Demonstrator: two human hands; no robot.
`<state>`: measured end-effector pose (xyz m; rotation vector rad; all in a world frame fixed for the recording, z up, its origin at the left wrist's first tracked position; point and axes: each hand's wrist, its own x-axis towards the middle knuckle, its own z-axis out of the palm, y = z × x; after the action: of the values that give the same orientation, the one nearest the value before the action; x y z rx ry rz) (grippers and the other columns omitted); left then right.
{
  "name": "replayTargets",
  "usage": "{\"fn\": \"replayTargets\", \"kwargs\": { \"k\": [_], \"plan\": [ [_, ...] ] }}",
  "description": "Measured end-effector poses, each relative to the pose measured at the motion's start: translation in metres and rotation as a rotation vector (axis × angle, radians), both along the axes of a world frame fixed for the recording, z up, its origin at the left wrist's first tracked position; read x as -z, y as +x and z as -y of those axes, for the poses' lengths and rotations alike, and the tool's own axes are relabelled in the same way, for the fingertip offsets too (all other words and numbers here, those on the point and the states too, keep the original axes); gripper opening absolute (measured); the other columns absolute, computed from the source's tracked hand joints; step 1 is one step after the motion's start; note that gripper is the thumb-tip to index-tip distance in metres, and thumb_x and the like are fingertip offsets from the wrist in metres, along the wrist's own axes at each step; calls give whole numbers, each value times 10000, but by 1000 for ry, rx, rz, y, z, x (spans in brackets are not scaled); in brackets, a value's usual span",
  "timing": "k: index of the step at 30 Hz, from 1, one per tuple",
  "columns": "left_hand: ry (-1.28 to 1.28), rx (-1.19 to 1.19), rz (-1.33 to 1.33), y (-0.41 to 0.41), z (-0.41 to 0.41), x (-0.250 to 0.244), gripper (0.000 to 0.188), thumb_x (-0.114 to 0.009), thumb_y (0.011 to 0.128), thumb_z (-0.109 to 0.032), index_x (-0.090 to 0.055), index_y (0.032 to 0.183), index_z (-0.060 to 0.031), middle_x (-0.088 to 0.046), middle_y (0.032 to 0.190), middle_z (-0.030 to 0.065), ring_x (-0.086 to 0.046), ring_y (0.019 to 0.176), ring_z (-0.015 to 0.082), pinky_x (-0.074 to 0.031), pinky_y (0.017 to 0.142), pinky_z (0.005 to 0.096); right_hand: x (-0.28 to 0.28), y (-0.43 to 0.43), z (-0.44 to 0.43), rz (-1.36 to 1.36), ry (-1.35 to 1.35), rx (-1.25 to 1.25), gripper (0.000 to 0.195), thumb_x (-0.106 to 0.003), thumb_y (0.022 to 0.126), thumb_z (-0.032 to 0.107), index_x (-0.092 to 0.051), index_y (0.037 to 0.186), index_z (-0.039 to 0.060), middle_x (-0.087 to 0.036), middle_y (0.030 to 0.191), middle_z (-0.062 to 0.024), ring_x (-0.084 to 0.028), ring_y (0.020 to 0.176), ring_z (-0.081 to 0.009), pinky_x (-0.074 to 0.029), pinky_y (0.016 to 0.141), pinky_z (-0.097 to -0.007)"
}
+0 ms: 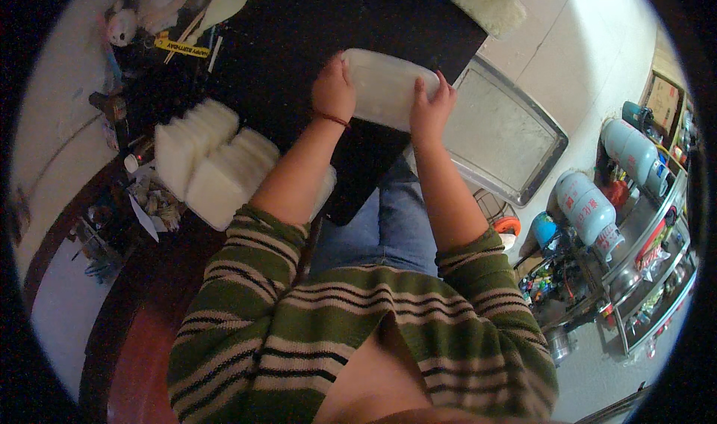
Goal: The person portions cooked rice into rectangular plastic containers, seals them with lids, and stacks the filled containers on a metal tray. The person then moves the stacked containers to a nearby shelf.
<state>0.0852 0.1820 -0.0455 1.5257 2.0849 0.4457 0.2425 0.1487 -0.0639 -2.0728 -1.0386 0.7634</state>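
Note:
A translucent white plastic container (386,88) is held level between my two hands, above a black tabletop (291,37). My left hand (335,86) grips its left end, with a dark red cord bracelet on the wrist. At the right end my right hand (432,107) holds the rim, fingers over the edge. What lies inside the container cannot be made out. Several stacks of similar translucent containers (215,183) lie left of my left forearm, partly hidden by it.
A large rectangular metal tray (498,132) lies right of the black table. A pale textured block (482,1) rests at the table's far right corner. Far left are a white spoon (223,6) and chopsticks (182,37). Gas cylinders (588,208) and a metal rack (627,323) stand at right.

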Motion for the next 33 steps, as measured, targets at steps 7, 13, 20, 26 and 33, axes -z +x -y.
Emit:
{"fn": "replayTargets", "kwargs": {
  "k": [7, 13, 20, 26, 33],
  "plan": [
    [11, 33, 18, -1, 8, -2, 293, -421, 912, -231, -537, 1109, -48, -604, 1007, 190, -580, 895, 368, -464, 766, 425, -8, 7, 5, -86, -73, -20, 427, -629, 824, 211, -504, 1190, 30, -523, 928, -102, -528, 922, -202, -421, 806, -286],
    [73, 44, 1, 1, 10, 5, 268, -432, 900, -205, -529, 1103, -59, -609, 969, 189, -580, 869, 366, -465, 746, 429, 6, 3, 9, -50, 55, -54, 388, -568, 855, 197, -482, 1193, 26, -553, 1028, -149, -533, 962, -269, -419, 831, -330],
    [47, 208, -264, 5, 0, 4, 324, -487, 866, -224, -489, 1181, -145, -511, 1197, 124, -477, 1104, 313, -368, 893, 481, 4, 7, 4, 131, -29, -150, 344, -535, 844, 157, -478, 1158, 30, -484, 1190, -181, -465, 1092, -347, -372, 920, -394],
    [142, 580, -379, 7, 1, -15, 463, -491, 860, -293, -399, 1310, -236, -302, 1410, 18, -231, 1311, 298, -238, 1007, 553, -34, -11, -7, 807, 43, -723, 486, -523, 813, 322, -444, 1280, 212, -378, 1359, -22, -349, 1250, -220, -208, 1004, -518],
    [250, 534, -199, 2, -1, 0, 474, -500, 857, -300, -410, 1301, -160, -348, 1368, 101, -360, 1226, 316, -340, 980, 448, -35, -11, -14, 722, -21, -797, 498, -456, 860, 333, -377, 1328, 181, -391, 1344, -39, -297, 1282, -239, -172, 1031, -509]
  ]
}}
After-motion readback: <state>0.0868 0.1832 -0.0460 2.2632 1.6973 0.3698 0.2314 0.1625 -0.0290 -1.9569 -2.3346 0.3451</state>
